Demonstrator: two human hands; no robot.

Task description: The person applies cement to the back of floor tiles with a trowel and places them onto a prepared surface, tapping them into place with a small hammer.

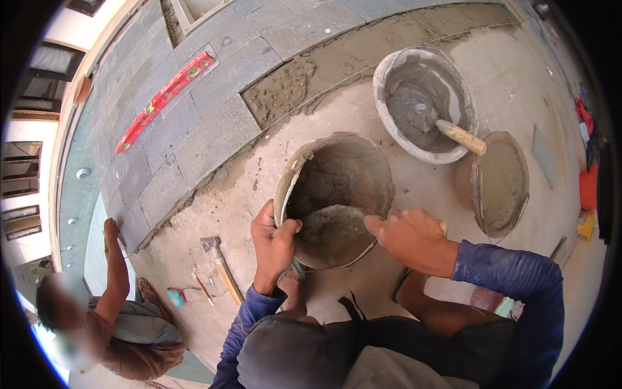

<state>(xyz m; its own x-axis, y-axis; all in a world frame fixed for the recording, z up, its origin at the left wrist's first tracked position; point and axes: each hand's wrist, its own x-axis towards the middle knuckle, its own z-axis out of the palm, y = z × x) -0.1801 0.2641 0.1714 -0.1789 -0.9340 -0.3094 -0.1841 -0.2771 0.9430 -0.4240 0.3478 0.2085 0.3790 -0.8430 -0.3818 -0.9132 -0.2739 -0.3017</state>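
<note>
A mortar-crusted bucket stands tilted between my feet, with wet grey-brown mortar inside. My left hand is closed on its left rim, thumb on top. At the opposite side, my right hand is wrapped round a trowel; the end of its wooden handle shows beyond my fist. The mortar-smeared trowel blade seems to lie in the near part of the bucket, hard to tell from the mortar. Farther right, a second bucket holds grey paste and another wooden-handled tool.
Grey stone paving carries a red spirit level, beside a mortar bed and a string line. A third bucket is at right. A hammer, pencil and teal tape measure lie left. Another person crouches far left.
</note>
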